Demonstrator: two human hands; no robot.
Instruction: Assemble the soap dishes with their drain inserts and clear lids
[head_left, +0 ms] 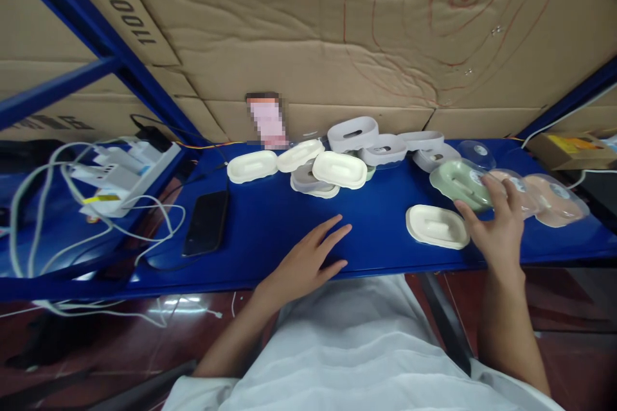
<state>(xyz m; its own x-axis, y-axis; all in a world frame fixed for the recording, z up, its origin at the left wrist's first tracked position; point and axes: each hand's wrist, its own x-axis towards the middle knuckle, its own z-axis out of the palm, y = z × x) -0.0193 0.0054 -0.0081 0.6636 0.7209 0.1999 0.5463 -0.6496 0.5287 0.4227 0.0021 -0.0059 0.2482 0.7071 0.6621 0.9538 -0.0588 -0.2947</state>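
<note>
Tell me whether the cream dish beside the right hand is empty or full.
Empty: the cream dish beside the right hand shows only its bare moulded inside.

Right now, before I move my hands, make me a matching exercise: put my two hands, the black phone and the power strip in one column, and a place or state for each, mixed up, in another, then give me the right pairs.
Column one
1. left hand
2. black phone
3. right hand
4. power strip

Column two
A. lying on the blue table, screen dark
B. loaded with white plugs
C. empty, fingers spread
D. at the green tray

Right pairs: 1-C, 2-A, 3-D, 4-B
</note>
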